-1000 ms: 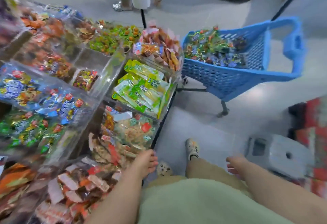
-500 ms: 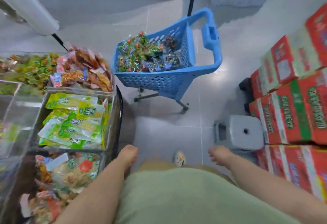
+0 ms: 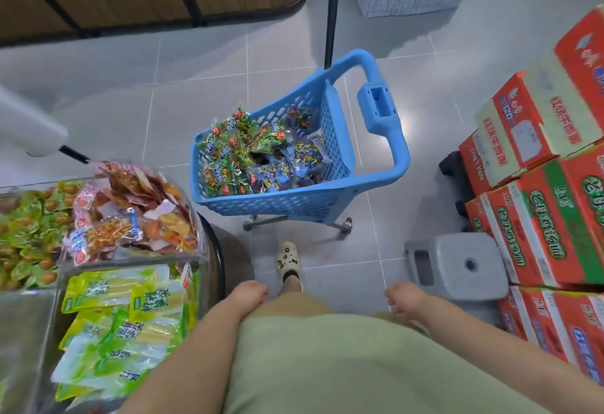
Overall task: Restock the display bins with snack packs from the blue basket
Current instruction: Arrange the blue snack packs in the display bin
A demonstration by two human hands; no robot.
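The blue basket (image 3: 340, 152) on wheels stands on the floor straight ahead, filled with green and blue snack packs (image 3: 248, 155). Clear display bins (image 3: 130, 260) sit at my left, holding red-orange packs, green-yellow packs and small green sweets. My left hand (image 3: 250, 294) hangs by my hip beside the bins, fingers loosely curled, holding nothing. My right hand (image 3: 403, 296) hangs at my right side the same way, nothing in it. Both hands are well short of the basket.
Stacked red and green cardboard cartons (image 3: 539, 204) line the right side. A grey plastic stool (image 3: 457, 266) stands in front of them. A black pole (image 3: 331, 11) rises behind the basket. My shoe (image 3: 289, 261) is on the tiled floor.
The view has swung right, from the bins to the basket and the cartons. The basket now lies straight ahead. Both hands stay hanging at my sides, holding nothing.
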